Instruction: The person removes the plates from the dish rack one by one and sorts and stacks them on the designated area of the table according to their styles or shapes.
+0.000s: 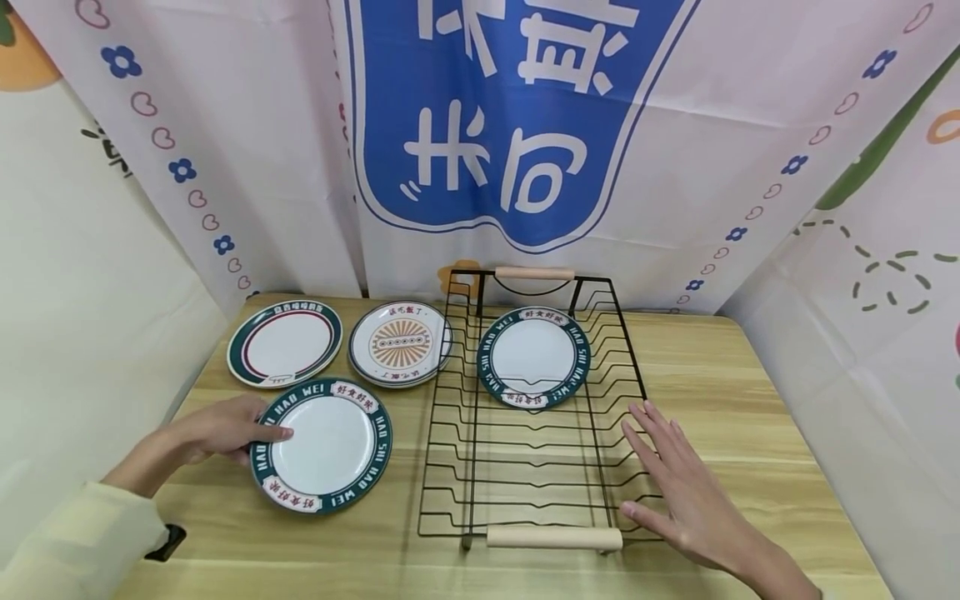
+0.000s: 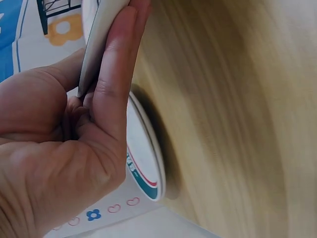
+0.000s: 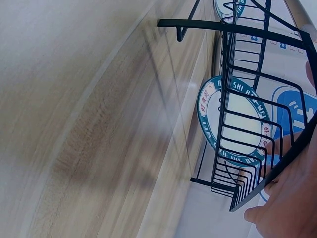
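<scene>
My left hand (image 1: 225, 429) holds a round plate (image 1: 322, 446) with a dark green lettered rim by its left edge. The thumb lies on the plate's face, and the other fingers are beneath it, as the left wrist view shows. A matching green-rimmed plate (image 1: 534, 358) rests in the back half of a black wire dish rack (image 1: 555, 537) with pale wooden handles. At the rack's right side is my right hand (image 1: 690, 492), its fingers spread and straight, fingertips right at the side wires. Nothing is in its grasp.
Behind the held plate lie a white plate (image 1: 285, 344) with green and red rings and a white plate (image 1: 400, 342) with an orange pattern, close against the rack's left side. A printed curtain (image 1: 285, 167) hangs along the back of the wooden table (image 1: 712, 375).
</scene>
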Available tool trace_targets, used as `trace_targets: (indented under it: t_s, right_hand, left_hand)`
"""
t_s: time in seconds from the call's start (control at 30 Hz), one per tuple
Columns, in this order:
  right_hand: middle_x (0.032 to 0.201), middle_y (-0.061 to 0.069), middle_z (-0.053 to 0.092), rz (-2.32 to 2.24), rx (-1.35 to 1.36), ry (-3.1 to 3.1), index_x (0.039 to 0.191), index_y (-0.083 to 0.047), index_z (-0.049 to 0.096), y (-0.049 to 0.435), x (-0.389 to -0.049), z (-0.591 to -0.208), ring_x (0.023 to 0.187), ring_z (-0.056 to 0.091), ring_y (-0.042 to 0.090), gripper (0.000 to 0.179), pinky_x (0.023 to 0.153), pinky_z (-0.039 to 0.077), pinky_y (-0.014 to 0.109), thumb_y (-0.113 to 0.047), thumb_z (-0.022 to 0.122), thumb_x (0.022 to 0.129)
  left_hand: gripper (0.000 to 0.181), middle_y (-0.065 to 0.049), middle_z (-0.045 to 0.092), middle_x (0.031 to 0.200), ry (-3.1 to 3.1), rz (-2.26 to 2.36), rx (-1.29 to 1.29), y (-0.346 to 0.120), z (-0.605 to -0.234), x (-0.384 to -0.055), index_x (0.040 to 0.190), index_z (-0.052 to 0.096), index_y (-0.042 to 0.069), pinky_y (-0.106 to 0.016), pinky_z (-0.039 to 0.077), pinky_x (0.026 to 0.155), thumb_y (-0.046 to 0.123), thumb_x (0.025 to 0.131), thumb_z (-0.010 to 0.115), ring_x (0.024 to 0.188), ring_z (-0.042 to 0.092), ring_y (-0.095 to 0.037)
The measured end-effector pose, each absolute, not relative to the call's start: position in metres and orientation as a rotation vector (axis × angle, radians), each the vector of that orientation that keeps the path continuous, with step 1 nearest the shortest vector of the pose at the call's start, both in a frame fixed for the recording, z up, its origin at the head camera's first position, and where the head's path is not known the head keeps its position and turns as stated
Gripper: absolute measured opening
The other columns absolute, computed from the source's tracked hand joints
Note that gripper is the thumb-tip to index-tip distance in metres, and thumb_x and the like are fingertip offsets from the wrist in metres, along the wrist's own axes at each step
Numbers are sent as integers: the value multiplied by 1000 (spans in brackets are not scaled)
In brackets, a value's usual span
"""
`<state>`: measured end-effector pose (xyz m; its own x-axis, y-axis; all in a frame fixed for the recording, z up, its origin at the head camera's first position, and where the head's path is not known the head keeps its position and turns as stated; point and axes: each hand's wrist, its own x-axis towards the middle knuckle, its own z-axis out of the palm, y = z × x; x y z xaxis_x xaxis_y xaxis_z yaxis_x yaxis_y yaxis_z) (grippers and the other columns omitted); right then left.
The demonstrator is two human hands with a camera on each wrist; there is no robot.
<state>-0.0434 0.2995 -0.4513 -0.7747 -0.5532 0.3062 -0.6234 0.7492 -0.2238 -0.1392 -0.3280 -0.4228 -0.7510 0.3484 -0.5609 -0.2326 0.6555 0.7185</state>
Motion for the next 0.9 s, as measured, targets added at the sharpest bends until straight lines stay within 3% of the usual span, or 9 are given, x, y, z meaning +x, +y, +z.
trace_targets:
  t_s: [0.2, 0.57, 0.9]
  right_hand:
    - [171, 25, 24, 457, 934, -2720, 162, 3, 33, 299, -44, -451, 160, 15, 43, 94, 132, -4, 38, -50, 70, 93]
    - [171, 26, 25, 428, 950, -2708, 162, 3, 35, 299, -45, -452, 160, 17, 43, 94, 132, -6, 37, -52, 70, 94]
    - [172, 25, 24, 412, 956, -2705, 161, 4, 35, 300, -46, -451, 161, 16, 42, 96, 131, -6, 37, -54, 70, 93]
  left_hand:
    - [24, -3, 68, 69, 2261, 969, -8, -330, -431, -134, 93, 61, 0, -17, 41, 48, 20, 106, 67, 49, 51, -7]
    - [40, -3, 63, 57, 2405, 705, -58, -327, -444, -131, 74, 59, 5, -17, 44, 47, 31, 102, 72, 46, 60, -9]
    - [41, -6, 67, 59, 2478, 556, -64, -320, -444, -128, 78, 59, 3, -22, 49, 48, 34, 100, 73, 49, 65, -14]
